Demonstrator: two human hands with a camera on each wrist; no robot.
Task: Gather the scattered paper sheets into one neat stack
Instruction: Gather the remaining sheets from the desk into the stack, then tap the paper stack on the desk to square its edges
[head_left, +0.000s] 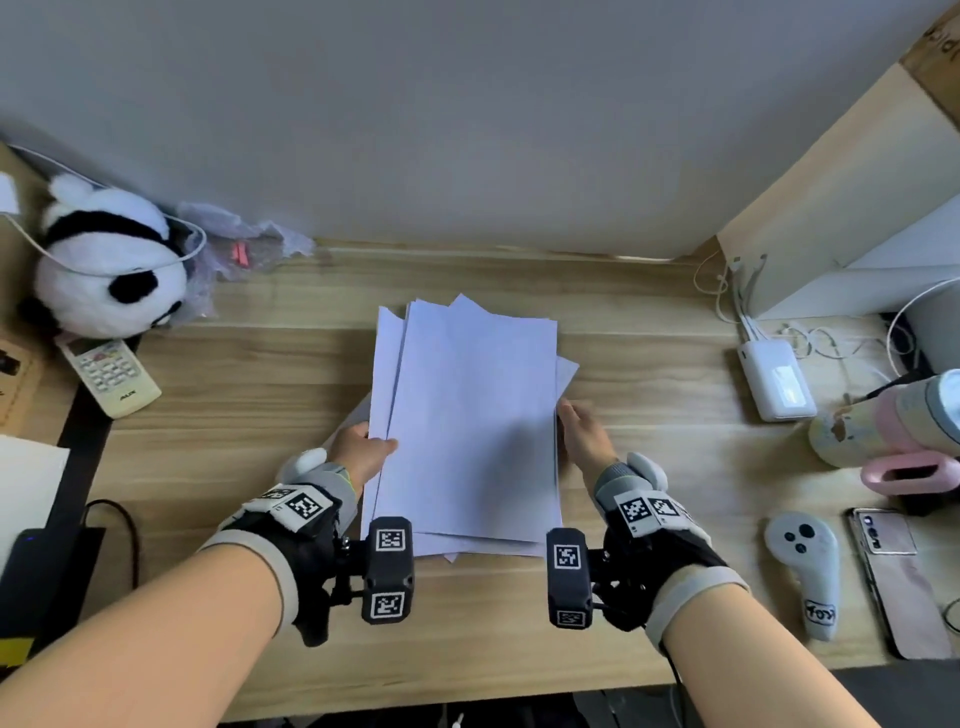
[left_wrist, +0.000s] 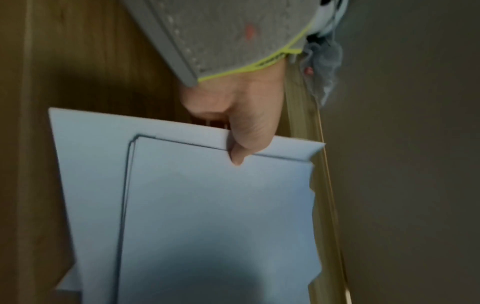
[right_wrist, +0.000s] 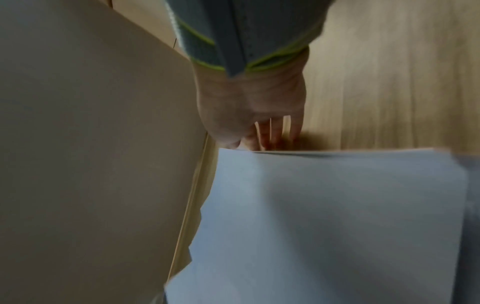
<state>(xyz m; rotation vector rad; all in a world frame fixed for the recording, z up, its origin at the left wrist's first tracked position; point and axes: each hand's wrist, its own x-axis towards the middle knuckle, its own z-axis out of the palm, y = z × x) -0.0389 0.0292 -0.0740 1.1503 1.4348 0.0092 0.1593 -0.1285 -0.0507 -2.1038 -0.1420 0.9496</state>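
A loose stack of white paper sheets (head_left: 472, 426) lies lengthwise in the middle of the wooden desk (head_left: 260, 364), its edges and corners fanned out unevenly. My left hand (head_left: 363, 447) grips the stack's left edge. In the left wrist view the left hand's thumb (left_wrist: 241, 144) presses on top of the sheets (left_wrist: 207, 205) and the fingers are hidden below. My right hand (head_left: 582, 431) holds the right edge. The right wrist view shows the right hand's fingers (right_wrist: 275, 131) reaching under the blurred sheets (right_wrist: 324, 205).
A panda plush (head_left: 104, 260), a remote (head_left: 109, 374) and crumpled plastic wrap (head_left: 239, 244) sit at the left. At the right are a white power bank (head_left: 774, 379) with cables, a pink holder (head_left: 909, 473), a grey controller (head_left: 802, 566) and a phone (head_left: 893, 577). A wall closes the back.
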